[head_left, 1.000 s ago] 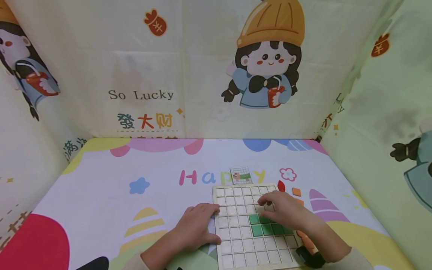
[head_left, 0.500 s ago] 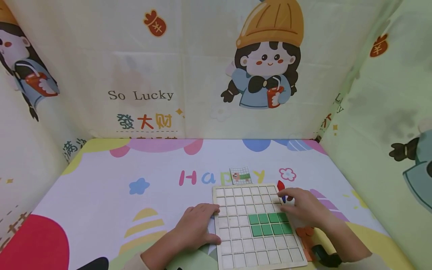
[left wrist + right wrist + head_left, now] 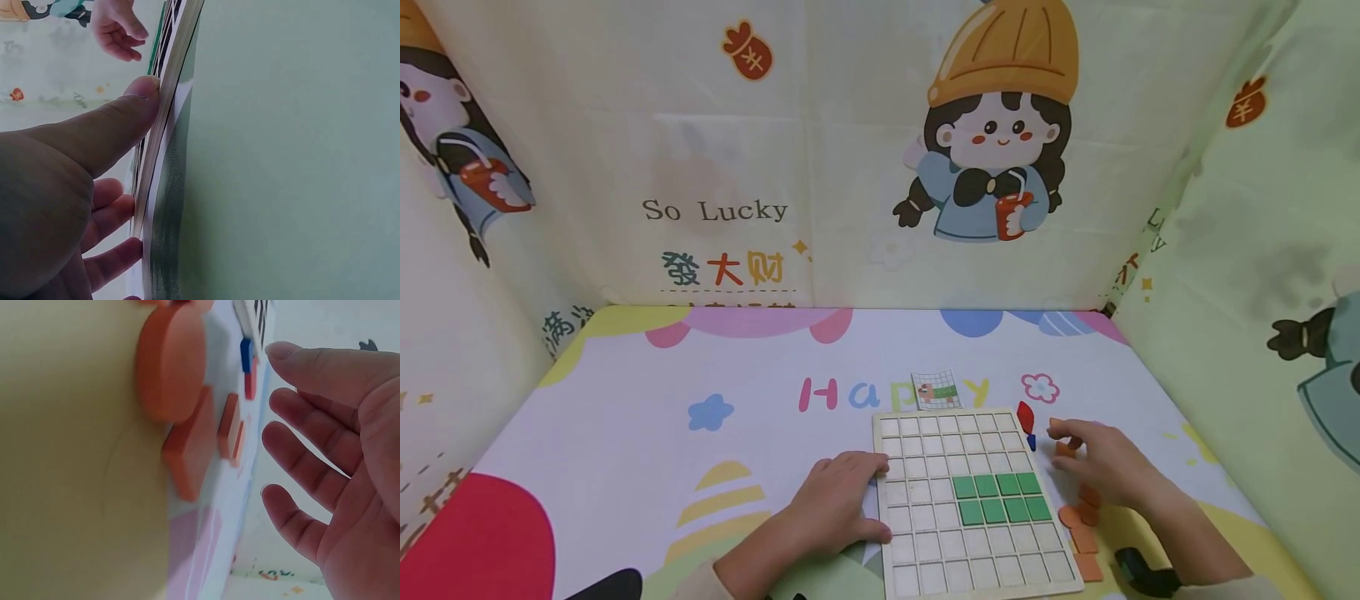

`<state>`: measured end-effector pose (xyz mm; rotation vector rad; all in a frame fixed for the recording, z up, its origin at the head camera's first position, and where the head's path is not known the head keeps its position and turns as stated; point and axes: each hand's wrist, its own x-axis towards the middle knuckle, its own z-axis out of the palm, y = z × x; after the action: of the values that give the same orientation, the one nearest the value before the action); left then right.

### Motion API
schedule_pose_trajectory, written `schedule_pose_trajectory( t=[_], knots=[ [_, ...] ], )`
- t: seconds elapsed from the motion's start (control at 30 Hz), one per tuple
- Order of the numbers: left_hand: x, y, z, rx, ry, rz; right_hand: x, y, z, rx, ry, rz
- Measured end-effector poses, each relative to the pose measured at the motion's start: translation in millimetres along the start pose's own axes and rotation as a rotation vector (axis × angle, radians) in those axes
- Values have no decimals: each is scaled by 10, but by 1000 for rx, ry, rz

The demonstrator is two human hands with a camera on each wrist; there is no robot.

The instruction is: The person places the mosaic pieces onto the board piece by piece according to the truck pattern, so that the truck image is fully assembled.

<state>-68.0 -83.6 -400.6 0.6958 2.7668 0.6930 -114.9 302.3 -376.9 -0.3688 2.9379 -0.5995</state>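
Note:
My left hand [image 3: 831, 507] rests at the left side of a pale wooden grid board [image 3: 927, 547]. In the left wrist view its thumb [image 3: 115, 128] and fingertips touch the board's edge [image 3: 165, 106]. Two rows of green square tiles [image 3: 992, 510] lie in the board's cells, towards the right. To the right of the board my right hand [image 3: 1108, 462] hovers by orange pieces, fingers loosely bent. In the right wrist view nothing is between its fingers; a round orange piece [image 3: 172, 365] and an orange square tile [image 3: 192, 450] lie nearby.
A small picture card [image 3: 937, 390] with a gridded drawing lies behind the board. By the board's far right corner are a red leaf-shaped piece [image 3: 1026, 417] and a small blue piece [image 3: 1032, 442]. More orange pieces [image 3: 1084, 539] line the board's right side. Printed cloth walls surround the table.
My right hand has moved from above the green tiles to the right, off the board and over to the orange pieces. The left hand has stayed at the board's edge.

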Motion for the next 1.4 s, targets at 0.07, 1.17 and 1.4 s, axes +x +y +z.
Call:
schedule_pose_trajectory(
  t=[0.07, 1.17, 1.4],
  knots=[
    [0, 3, 3, -1, 1, 0, 1, 38, 1, -6, -6, 30],
    [-5, -13, 1, 11, 14, 12, 43, 73, 88, -115, -19, 66],
    [-5, -16, 10, 14, 21, 19, 15, -2, 63, -45, -25, 45]
  ],
)
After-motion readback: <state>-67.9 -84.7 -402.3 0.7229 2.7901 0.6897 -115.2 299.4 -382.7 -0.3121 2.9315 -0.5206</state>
